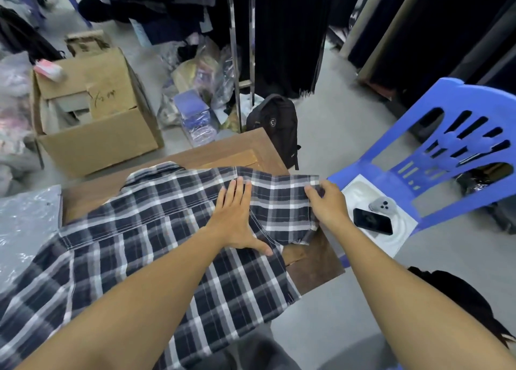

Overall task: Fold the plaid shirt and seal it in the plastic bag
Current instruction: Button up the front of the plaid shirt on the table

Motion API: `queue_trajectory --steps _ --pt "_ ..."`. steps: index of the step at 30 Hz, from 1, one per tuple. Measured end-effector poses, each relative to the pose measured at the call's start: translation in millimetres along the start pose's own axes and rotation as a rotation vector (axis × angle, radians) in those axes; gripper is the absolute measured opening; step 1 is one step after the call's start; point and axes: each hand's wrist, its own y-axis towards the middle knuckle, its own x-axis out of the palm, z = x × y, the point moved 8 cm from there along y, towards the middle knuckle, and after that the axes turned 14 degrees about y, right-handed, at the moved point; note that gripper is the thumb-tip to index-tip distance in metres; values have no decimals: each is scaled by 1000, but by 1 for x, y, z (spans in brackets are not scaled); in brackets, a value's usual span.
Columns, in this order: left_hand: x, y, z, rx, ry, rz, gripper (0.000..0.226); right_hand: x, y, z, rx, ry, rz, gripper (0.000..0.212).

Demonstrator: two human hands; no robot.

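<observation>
A navy, grey and white plaid shirt point(156, 230) lies spread over a small brown wooden table point(223, 152), its collar at the far left and its lower part hanging toward me. My left hand point(237, 219) presses flat on the shirt near the shoulder seam, fingers spread. My right hand point(326, 205) pinches the edge of the short sleeve point(282, 202), which stretches out past the table's right side. A clear plastic bag point(25, 230) lies at the left edge, beside the table.
A blue plastic chair point(446, 157) stands at the right with a black phone point(372, 221) and a small grey device on a white sheet on its seat. Behind the table are an open cardboard box point(95, 112), a black backpack point(275, 124), bagged goods and hanging dark clothes.
</observation>
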Motion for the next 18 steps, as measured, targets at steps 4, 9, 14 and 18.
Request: queue_trajectory --steps 4,9,14,18 --pt "-1 0 -1 -7 -19 -4 173 13 -25 -52 -91 69 -130 27" --pt "-24 -13 -6 44 -414 73 146 57 -72 -117 -318 -12 -392 18" --pt "-35 -28 -76 -338 -1172 203 15 133 -128 -122 -405 -284 -795 11" --pt "-21 -27 -88 -473 -1575 32 39 166 -156 -100 -606 -808 -794 38"
